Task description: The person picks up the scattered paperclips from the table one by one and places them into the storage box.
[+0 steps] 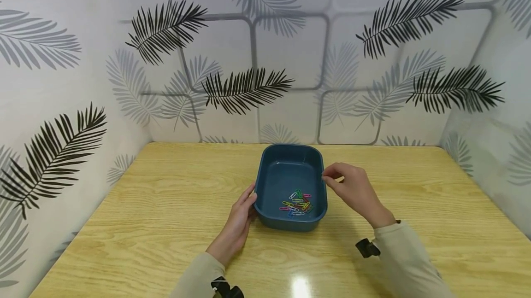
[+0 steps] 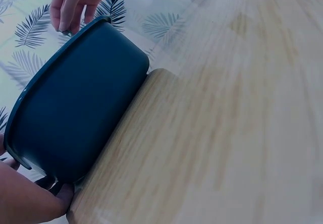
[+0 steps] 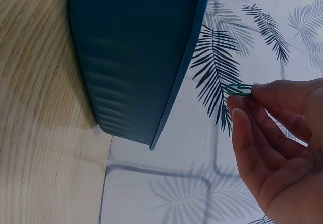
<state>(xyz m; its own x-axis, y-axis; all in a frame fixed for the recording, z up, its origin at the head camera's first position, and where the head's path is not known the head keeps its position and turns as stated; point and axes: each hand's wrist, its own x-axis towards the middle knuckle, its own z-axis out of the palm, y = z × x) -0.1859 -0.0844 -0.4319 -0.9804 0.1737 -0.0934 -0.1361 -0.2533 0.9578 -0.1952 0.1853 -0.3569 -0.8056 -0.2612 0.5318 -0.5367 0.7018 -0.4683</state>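
Note:
A dark blue plastic bin (image 1: 286, 224) stands on the table, its rounded rim facing up. Several colored paper clips (image 1: 297, 205) lie scattered inside, toward its near end. My left hand (image 1: 238, 222) grips the bin's left side, the thumb at the rim and the other fingers against the outer wall. At the right rim is my right hand (image 1: 354, 192), raised above the table. In the right wrist view, its thumb and fingertip pinch a green paper clip (image 3: 239, 89), held outside the bin wall.
The wood-grain table (image 1: 174, 206) extends to both sides of the bin. Behind it rises a pale wall (image 1: 290, 58) with a palm-leaf pattern, and similar side walls flank it. Dark camera mounts (image 1: 367, 248) sit on both wrists.

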